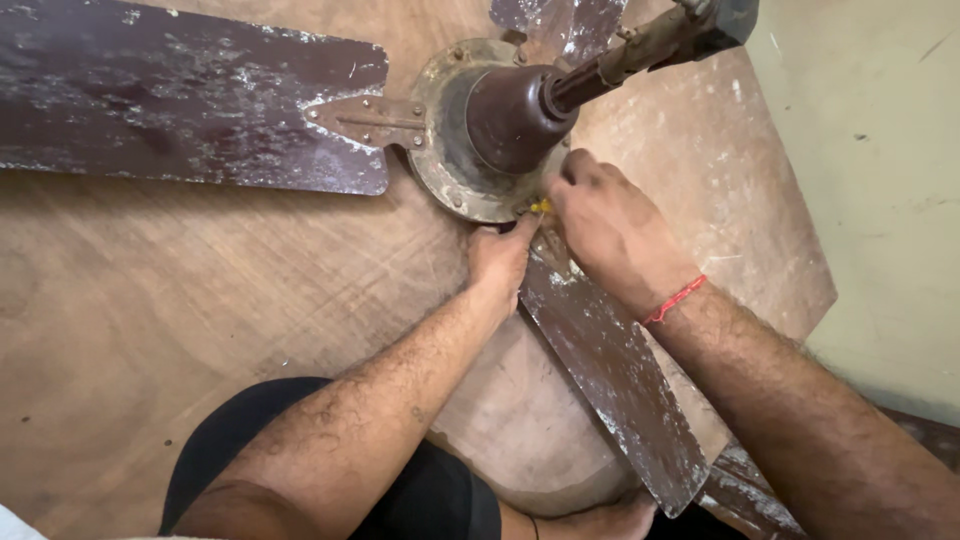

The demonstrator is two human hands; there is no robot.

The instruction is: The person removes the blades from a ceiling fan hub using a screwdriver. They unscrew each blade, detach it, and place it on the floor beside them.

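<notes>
an old brown ceiling fan point(490, 130) lying on a worn wooden board point(200, 300), motor housing near the top middle, down rod point(640, 45) pointing up to the right. one long blade point(180, 95) stretching to the left, a second blade point(610, 370) running down toward the lower right, a third point(560, 20) only partly in view at the top edge. left hand point(500, 260) pressed at the rim of the motor, fingers pinching a small yellow piece point(541, 206); right hand point(610, 230) closed over the same spot where the lower blade meets the housing, what sits inside its grip hidden. red thread point(675, 298) around the right wrist. judging by the metal body: heavy and stiff at the motor, blades thin, springy, with sharp-looking edges and flaking, dusty paint, probably slippery. better held at the housing rim or the blade bracket point(370, 120), not at the blade tips. no packages, labels or signs in view; pale green wall point(880, 180) at the right.
</notes>
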